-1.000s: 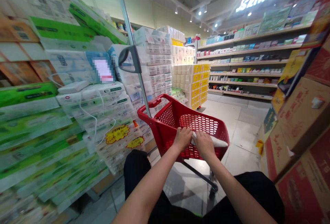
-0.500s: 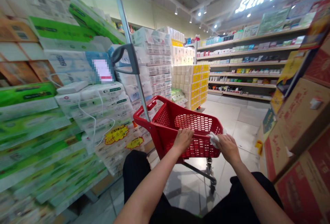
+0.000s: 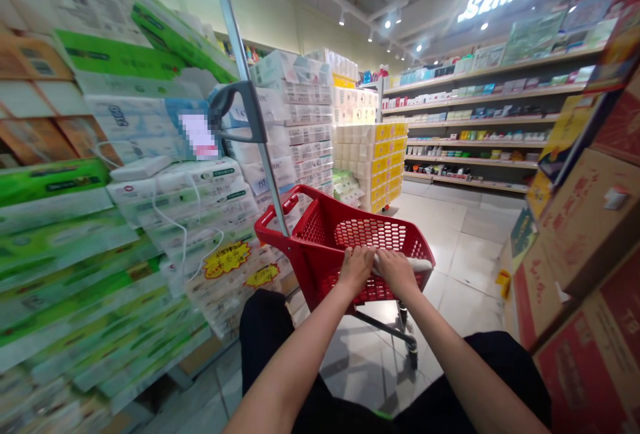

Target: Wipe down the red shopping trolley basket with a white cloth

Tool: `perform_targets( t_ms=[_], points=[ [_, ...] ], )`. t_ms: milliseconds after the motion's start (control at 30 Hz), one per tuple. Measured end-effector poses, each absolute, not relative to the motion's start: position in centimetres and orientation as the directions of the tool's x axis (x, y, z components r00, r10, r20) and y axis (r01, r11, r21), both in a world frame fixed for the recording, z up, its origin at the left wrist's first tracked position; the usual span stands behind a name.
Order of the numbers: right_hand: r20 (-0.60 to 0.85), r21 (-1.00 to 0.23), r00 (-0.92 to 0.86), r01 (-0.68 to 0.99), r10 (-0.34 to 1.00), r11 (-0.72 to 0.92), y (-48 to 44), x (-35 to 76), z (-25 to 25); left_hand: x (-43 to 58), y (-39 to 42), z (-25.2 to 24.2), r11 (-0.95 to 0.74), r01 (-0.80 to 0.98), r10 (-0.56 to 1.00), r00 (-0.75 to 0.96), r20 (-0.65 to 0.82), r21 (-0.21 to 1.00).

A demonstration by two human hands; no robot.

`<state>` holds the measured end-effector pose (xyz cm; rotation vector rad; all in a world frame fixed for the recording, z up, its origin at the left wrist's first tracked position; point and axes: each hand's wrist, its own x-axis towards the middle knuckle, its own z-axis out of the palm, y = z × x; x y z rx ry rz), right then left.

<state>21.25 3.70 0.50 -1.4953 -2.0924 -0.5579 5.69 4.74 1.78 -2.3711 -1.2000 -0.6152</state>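
Observation:
A red plastic shopping cart [image 3: 309, 262] with perforated basket walls stands in front of me. My left hand [image 3: 356, 267] is closed over the near rim of its basket. Close beside it, my right hand [image 3: 397, 269] is closed on a white cloth [image 3: 419, 265], pressing it against the same rim. The cloth stretches along the rim toward the basket's right corner; the part under my fingers is hidden. A metal pole [image 3: 230, 14] with a grey handle [image 3: 245, 114] rises at the cart's left end.
Packs of tissue paper [image 3: 90, 234] are stacked high on the left, with yellow price signs [image 3: 227, 261] and a white cable [image 3: 184, 247]. Cardboard boxes [image 3: 585, 221] line the right side. Filled store shelves [image 3: 475, 124] stand at the back beyond the tiled floor [image 3: 450, 221].
My right hand has slid left along the rim, close to my left hand, and the white cloth now lies extended along the rim. My left hand stays in place; the cart shifts slightly.

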Motion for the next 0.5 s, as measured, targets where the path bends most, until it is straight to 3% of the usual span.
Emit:
perform_targets(
  t_ms=[133, 333, 500],
  points=[
    [0.612, 0.037, -0.291, 0.939, 0.736, 0.341, 3.4, 22.9, 0.3, 5.0, 4.7, 2.2, -0.603, 0.781, 0.611, 0.585, 0.533, -0.165],
    [0.593, -0.066, -0.164, 0.966, 0.788, 0.250, 2.9, 29.4, -0.8, 3.5, 5.0, 3.4, -0.708, 0.682, 0.537, 0.688, 0.488, -0.183],
    [0.560, -0.116, -0.129, 0.966, 0.819, 0.231, 3.6, 31.7, -1.1, 0.6, 5.4, 4.6, -0.628, 0.755, 0.560, 0.606, 0.565, -0.188]
  ],
)
